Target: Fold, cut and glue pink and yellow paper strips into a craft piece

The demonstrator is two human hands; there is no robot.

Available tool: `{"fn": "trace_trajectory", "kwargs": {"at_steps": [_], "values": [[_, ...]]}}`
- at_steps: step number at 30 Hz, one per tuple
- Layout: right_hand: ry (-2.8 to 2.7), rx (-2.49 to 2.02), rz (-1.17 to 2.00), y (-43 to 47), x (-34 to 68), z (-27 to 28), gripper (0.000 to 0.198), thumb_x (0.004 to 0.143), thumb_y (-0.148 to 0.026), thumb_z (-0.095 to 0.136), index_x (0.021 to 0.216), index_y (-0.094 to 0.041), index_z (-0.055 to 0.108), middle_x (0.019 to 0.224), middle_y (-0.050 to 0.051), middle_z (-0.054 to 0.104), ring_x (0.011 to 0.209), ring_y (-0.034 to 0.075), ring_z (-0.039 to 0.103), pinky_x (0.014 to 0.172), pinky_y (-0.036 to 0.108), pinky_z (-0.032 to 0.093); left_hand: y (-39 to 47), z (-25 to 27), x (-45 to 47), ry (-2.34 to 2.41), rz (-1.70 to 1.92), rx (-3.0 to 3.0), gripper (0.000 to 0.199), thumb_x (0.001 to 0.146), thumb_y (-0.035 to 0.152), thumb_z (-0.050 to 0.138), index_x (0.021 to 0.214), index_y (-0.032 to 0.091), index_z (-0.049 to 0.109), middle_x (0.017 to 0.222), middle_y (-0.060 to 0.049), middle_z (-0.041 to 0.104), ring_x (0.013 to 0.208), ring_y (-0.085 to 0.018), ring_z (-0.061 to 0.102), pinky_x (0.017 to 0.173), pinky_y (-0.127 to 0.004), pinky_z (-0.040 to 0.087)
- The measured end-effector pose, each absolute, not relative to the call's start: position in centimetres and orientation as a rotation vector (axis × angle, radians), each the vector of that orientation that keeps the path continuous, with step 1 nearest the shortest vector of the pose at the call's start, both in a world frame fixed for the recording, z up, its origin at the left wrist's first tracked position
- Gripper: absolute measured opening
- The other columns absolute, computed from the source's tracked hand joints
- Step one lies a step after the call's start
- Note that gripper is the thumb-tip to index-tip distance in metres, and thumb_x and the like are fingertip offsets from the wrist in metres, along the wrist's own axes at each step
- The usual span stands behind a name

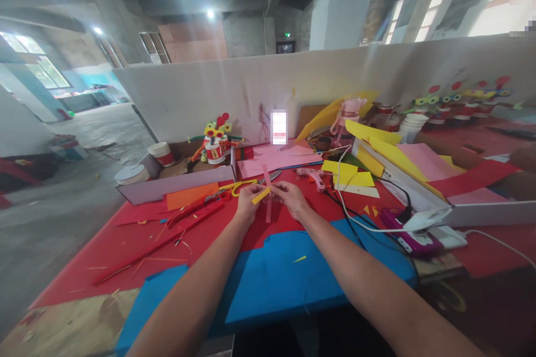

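Observation:
My left hand is closed in a pinch on a short yellow paper strip. Close beside it, my right hand pinches a long pink paper strip, which stands roughly upright and crosses behind the fingertips. The two strips meet between my hands; whether they are joined there I cannot tell. Just beyond my left hand lie yellow-handled scissors, blades toward the pink strip. A pink glue gun rests to the right, beyond my right hand.
Blue sheets cover the near edge of the red table. Yellow paper pieces lie at right, near cables and a purple power strip. Open boxes flank the work area. A paper-cup figure stands at back left.

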State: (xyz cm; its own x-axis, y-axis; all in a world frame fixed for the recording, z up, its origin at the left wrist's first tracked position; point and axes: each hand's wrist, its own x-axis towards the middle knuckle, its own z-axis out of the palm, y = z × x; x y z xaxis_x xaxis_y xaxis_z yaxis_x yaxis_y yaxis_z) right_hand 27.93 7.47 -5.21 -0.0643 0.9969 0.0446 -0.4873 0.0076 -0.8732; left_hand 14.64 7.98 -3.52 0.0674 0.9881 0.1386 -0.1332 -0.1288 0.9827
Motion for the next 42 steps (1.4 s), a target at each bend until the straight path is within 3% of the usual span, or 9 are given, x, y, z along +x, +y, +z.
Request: {"fn": "trace_trajectory", "kwargs": {"at_steps": [5,9,12,18,21,30,42], "values": [[-0.888,-0.840,1.294,7.9,28.0,-5.5,0.036,0.051,-0.047,0.083,0.065,-0.018,0.067,0.058,-0.003,0.062,0.058,0.012,0.055,0.063,0.027,0.048,7.4,-3.3,14.9,0.946,1.275,1.338,0.023,0.061,0.034,0.078,0.067,0.013,0.071,0.057,-0.002,0.063,0.053,-0.011,0.052,0.054,-0.023,0.040],[-0.927,-0.891,1.138,8.3,27.9,-5.6,0.032,0.058,-0.048,0.077,0.065,-0.019,0.066,0.059,-0.001,0.062,0.059,0.014,0.055,0.061,0.027,0.044,7.3,-3.1,15.3,0.961,1.253,1.336,0.031,0.057,0.036,0.082,0.077,0.015,0.070,0.067,-0.001,0.066,0.060,-0.013,0.056,0.058,-0.024,0.044],[-0.986,-0.894,1.084,8.2,27.6,-5.5,0.030,0.062,-0.048,0.074,0.065,-0.020,0.065,0.061,0.000,0.064,0.061,0.015,0.057,0.063,0.028,0.045,7.4,-3.0,15.2,0.993,1.304,1.312,0.030,0.060,0.039,0.081,0.073,0.015,0.068,0.064,-0.001,0.065,0.057,-0.011,0.054,0.055,-0.022,0.042],[-0.990,-0.832,1.310,8.0,27.8,-5.2,0.035,0.052,-0.045,0.082,0.071,-0.019,0.068,0.069,0.000,0.067,0.067,0.016,0.061,0.072,0.031,0.050,7.9,-3.0,14.5,1.064,1.353,1.365,0.025,0.062,0.038,0.076,0.063,0.014,0.066,0.053,0.001,0.058,0.051,-0.011,0.050,0.051,-0.022,0.038],[-1.038,-0.822,1.335,8.1,28.2,-5.0,0.035,0.054,-0.048,0.081,0.072,-0.019,0.070,0.071,0.001,0.068,0.068,0.016,0.061,0.074,0.031,0.050,7.9,-2.9,14.5,1.097,1.337,1.387,0.024,0.060,0.038,0.077,0.063,0.015,0.068,0.054,0.000,0.061,0.051,-0.012,0.052,0.051,-0.023,0.040],[-0.998,-0.864,1.364,8.1,28.1,-5.2,0.038,0.050,-0.050,0.083,0.068,-0.019,0.069,0.063,-0.001,0.066,0.059,0.014,0.058,0.068,0.030,0.049,8.2,-3.2,14.3,1.142,1.300,1.431,0.022,0.060,0.035,0.077,0.060,0.015,0.067,0.056,0.000,0.061,0.052,-0.011,0.051,0.050,-0.022,0.038],[-1.054,-0.863,1.310,8.0,28.1,-5.0,0.032,0.056,-0.047,0.080,0.061,-0.020,0.064,0.059,-0.002,0.064,0.056,0.013,0.057,0.062,0.028,0.048,7.9,-3.1,14.4,1.108,1.279,1.405,0.026,0.061,0.038,0.077,0.059,0.016,0.064,0.051,0.000,0.059,0.047,-0.011,0.049,0.048,-0.022,0.036]]}}
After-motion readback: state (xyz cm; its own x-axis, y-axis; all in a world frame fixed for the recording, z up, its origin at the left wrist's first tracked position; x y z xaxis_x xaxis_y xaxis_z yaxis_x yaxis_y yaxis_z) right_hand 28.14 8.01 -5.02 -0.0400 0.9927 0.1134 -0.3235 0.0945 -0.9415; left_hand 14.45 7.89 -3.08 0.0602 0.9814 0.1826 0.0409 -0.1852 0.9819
